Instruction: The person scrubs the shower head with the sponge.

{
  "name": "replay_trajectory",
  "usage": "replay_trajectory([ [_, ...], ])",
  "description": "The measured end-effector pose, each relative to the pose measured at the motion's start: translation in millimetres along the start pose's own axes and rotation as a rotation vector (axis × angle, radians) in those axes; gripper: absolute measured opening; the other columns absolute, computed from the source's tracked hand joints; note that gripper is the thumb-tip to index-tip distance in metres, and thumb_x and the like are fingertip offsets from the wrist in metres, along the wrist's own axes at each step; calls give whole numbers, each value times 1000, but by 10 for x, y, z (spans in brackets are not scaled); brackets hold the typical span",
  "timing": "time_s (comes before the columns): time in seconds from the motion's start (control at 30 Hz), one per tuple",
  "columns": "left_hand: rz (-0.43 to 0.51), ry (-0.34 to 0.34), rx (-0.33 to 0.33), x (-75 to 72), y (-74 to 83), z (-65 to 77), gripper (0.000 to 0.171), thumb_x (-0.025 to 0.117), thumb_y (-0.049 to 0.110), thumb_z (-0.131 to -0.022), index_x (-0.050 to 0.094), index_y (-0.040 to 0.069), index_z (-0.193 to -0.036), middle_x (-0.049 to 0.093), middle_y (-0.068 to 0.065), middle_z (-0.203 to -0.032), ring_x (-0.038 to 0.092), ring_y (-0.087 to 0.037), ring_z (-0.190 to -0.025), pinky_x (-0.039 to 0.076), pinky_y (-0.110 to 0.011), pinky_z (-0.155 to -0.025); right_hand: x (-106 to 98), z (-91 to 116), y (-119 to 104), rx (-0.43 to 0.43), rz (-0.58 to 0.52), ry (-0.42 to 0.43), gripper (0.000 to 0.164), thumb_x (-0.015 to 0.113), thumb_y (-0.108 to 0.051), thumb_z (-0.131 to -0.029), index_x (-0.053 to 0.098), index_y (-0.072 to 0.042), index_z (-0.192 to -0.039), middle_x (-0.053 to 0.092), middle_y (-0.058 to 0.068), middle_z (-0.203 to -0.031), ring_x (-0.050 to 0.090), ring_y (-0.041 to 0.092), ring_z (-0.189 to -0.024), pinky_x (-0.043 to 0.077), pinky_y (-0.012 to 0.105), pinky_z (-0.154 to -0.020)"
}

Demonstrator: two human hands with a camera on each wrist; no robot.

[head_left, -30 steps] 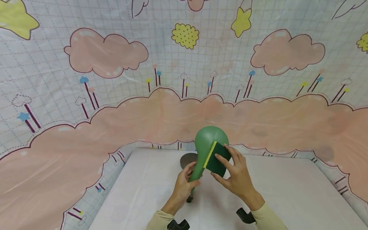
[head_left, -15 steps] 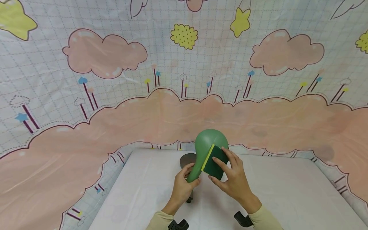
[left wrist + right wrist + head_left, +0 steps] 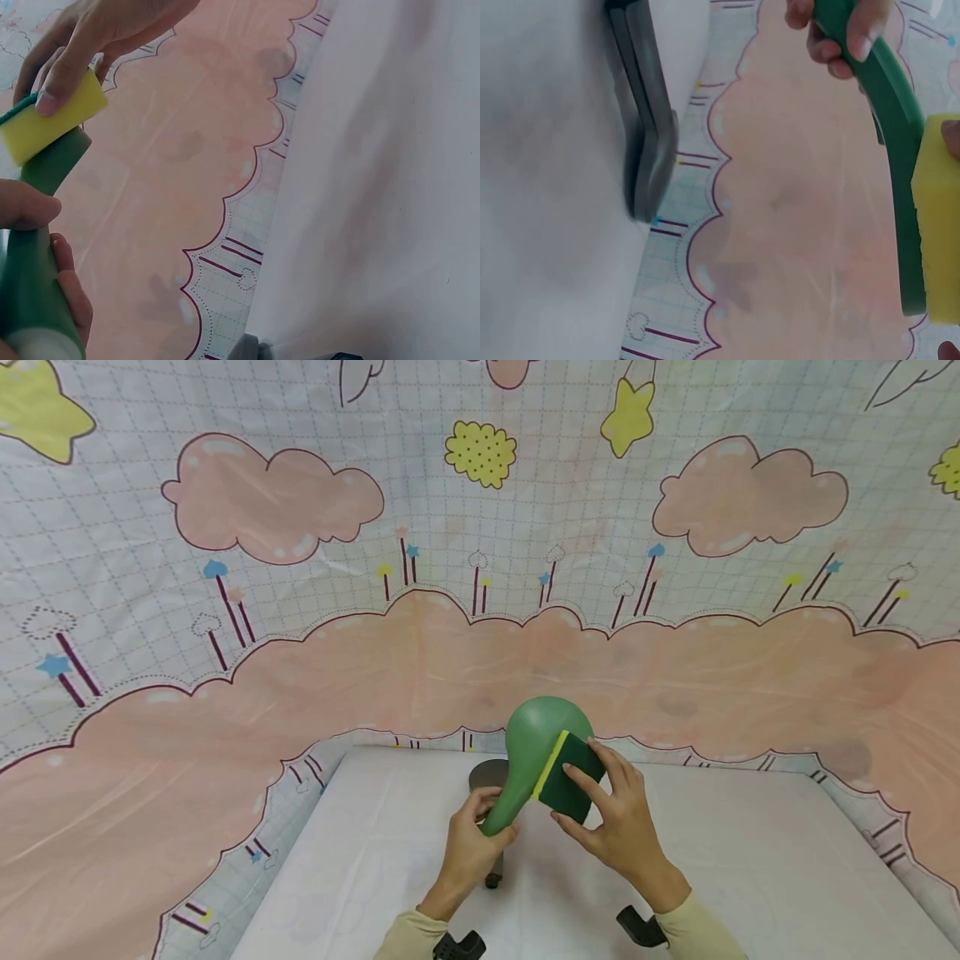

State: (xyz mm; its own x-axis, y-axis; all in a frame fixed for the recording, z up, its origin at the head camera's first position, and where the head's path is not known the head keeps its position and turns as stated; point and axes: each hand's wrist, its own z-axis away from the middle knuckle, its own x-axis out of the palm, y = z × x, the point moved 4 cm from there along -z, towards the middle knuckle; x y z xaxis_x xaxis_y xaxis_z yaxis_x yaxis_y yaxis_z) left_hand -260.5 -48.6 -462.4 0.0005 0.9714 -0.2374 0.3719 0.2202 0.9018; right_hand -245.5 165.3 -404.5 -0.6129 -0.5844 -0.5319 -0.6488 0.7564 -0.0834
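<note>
A smooth green handheld shower head (image 3: 534, 735) with a round head and tapering handle is held up over the table. My left hand (image 3: 467, 847) grips its handle (image 3: 30, 270); thumb and fingers wrap it in the left wrist view. My right hand (image 3: 621, 818) pinches a dark green and yellow scouring sponge (image 3: 573, 777) by its edges. The sponge's yellow side (image 3: 941, 225) lies against the shower head in the right wrist view. Behind the left hand, a dark grey shower head (image 3: 489, 772) lies on the table, partly hidden; its profile shows in the right wrist view.
The table (image 3: 750, 860) has a white cover. Close behind it hangs a patterned cloth backdrop (image 3: 450, 668) with pink clouds and stars. Black wrist devices (image 3: 641, 927) sit below both hands.
The sponge slides down and left along the green shower head, then back up and right. My left hand shifts a little left, swinging the handle with it. The grey shower head stays put.
</note>
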Motion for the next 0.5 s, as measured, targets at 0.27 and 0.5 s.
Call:
replay_trajectory([
  [0.27,17,-4,22,-37,12,-1,46,79,10,-80,58,11,-121,71,-9,-105,62,-12,-88,52,-25,-71,-78,-23,91,19,-19,29,64,55,-67,-88,65,-17,-127,46,26,-143,45,43,-124,37,64,-94],
  [0.5,27,-8,17,-34,3,-1,45,78,6,-81,58,10,-121,71,-11,-104,62,-13,-86,53,-25,-69,-63,14,59,26,-37,28,64,55,-67,-88,64,-18,-127,46,26,-144,44,43,-126,37,64,-95],
])
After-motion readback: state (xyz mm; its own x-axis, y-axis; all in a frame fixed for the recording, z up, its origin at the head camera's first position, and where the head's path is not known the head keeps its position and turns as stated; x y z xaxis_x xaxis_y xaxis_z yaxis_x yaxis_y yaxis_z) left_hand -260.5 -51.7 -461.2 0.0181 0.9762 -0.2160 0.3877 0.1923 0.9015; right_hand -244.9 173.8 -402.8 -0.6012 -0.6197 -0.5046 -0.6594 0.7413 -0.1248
